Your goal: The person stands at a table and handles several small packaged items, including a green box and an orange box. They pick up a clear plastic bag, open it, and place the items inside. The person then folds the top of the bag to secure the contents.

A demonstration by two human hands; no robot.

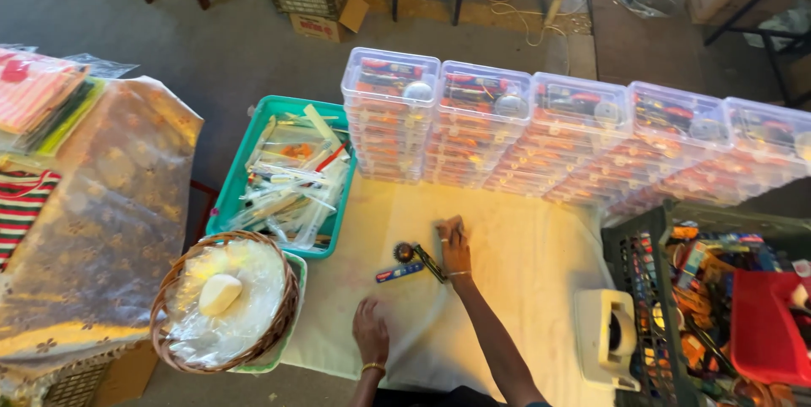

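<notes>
Step in hand: small items are being gathered at centre frame, seemingly a set being laid out for packing; this reads as an early stage.
Right hand (454, 242): fingers bent down onto the worktop (524, 272), touching the upper end of a dark slim tool (429, 263); whether it truly grips it I cannot tell.
Left hand (370, 331): lower centre, flat and released on the cloth, holding nothing.
Small items: a round dark toothed piece (404, 252) just beside the tool, and a blue stick (400, 272) below it.
Next move calls for: a fine pinch, since the pieces are thin and lie flat.
Clear boxes (541, 132): rigid, see-through plastic, stacked in rows across the upper frame.
Teal tray (228, 196): left of centre, full of glossy wrapped sticks.
Wicker basket (165, 322): lower left, woven, lined with crinkled film.
Worktop cover: pale, smooth cloth.
</notes>
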